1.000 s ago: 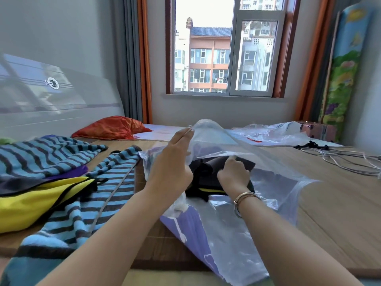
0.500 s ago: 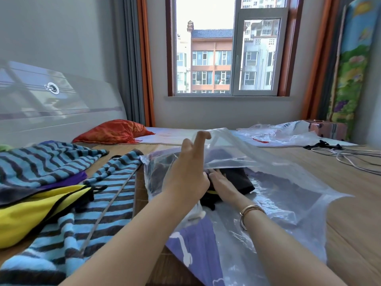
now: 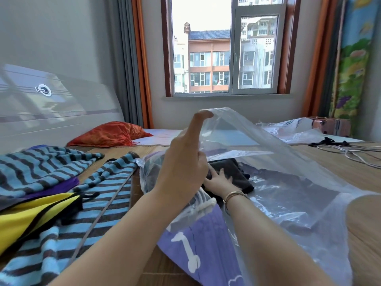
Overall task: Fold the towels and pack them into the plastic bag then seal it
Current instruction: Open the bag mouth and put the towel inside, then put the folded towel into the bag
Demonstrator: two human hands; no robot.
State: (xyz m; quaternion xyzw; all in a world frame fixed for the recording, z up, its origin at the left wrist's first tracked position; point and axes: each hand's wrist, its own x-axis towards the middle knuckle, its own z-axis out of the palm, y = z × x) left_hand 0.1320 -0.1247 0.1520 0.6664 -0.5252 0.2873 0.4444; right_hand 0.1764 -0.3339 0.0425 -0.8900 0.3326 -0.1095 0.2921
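The left hand (image 3: 183, 168) lifts the plastic bag (image 3: 257, 141) flap with fingers pinching it; the right hand (image 3: 218, 180), fingers spread apart, presses the dark towel (image 3: 233, 170) inside.

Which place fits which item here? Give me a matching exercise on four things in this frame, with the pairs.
Things:
1. dark towel
2. orange cushion
3. white cables
4. yellow cloth

Places:
A. far right on the wooden surface
B. inside the plastic bag, under the right hand
C. near left, among the striped towels
D. far left, below the curtain

Pairs: 1-B, 2-D, 3-A, 4-C
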